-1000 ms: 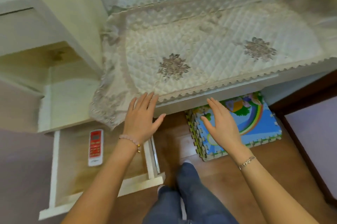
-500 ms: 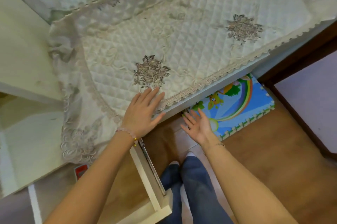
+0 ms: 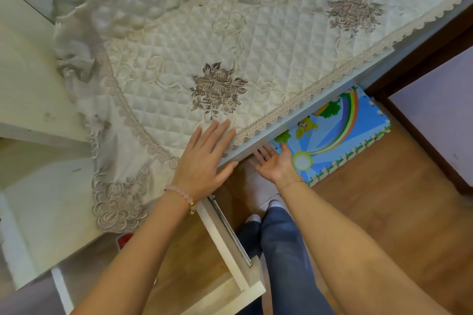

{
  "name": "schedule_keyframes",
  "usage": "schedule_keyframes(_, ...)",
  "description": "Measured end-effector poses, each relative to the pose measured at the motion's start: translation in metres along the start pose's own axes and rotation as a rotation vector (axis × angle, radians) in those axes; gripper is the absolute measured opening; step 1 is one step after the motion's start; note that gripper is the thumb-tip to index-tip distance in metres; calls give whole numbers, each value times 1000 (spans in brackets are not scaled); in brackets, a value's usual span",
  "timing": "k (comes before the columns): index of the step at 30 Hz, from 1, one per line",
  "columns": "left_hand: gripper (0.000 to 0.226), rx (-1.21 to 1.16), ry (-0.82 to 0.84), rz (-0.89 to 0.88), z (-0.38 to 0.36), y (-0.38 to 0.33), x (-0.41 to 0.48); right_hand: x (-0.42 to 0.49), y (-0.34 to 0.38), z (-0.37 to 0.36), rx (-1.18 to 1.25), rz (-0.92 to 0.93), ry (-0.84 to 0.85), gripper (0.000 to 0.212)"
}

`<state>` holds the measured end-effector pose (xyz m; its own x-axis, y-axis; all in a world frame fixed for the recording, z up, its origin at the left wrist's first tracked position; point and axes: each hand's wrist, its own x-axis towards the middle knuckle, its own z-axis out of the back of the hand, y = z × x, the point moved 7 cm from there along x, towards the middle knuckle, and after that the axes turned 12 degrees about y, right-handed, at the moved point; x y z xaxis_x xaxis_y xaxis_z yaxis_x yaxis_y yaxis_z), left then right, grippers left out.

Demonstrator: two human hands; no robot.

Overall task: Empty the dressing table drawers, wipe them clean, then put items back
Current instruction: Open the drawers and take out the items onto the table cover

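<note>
The dressing table top is covered by a cream quilted cloth (image 3: 256, 40) with brown embroidered flowers and a lace edge. My left hand (image 3: 204, 161) lies flat on the cloth's near edge, fingers spread, holding nothing. My right hand (image 3: 273, 161) reaches under the table's white front edge (image 3: 302, 122), palm up, fingers partly hidden beneath it. Below my left arm a pale wooden drawer (image 3: 225, 245) stands pulled out. A red and white remote control (image 3: 124, 240) lies in it, mostly hidden by the cloth and my arm.
A colourful foam puzzle mat (image 3: 337, 133) lies on the wooden floor (image 3: 384, 212) under the table. My legs in blue jeans (image 3: 286, 250) stand right of the drawer. A pale purple surface with a dark frame (image 3: 440, 115) is at the right. A white cabinet side (image 3: 28, 79) stands at the left.
The view has shifted closer over the table top. My left hand moved up onto the cloth's edge. My right hand dropped and reached under the table's front edge.
</note>
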<state>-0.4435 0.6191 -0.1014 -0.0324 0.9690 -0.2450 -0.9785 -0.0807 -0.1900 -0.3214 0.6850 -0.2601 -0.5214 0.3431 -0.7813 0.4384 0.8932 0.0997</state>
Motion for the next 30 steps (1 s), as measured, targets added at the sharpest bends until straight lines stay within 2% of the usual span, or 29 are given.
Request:
schedule_keyframes(10,70,33,39,-1,-10,-10,-11,-41,-4,61,15,46,-74,61)
schedule_keyframes(21,75,108,72,122,-14,-26,-17,-109,-4,145,-7,90,-175,53)
schedule_keyframes(27,76,90,83,173,-13,-34,-23,-145,-9,193,-12,77,-226,68)
schedule_keyframes(30,75,86,95,194,-14,-37,-26,-166,-9,209,2,80,-253,64)
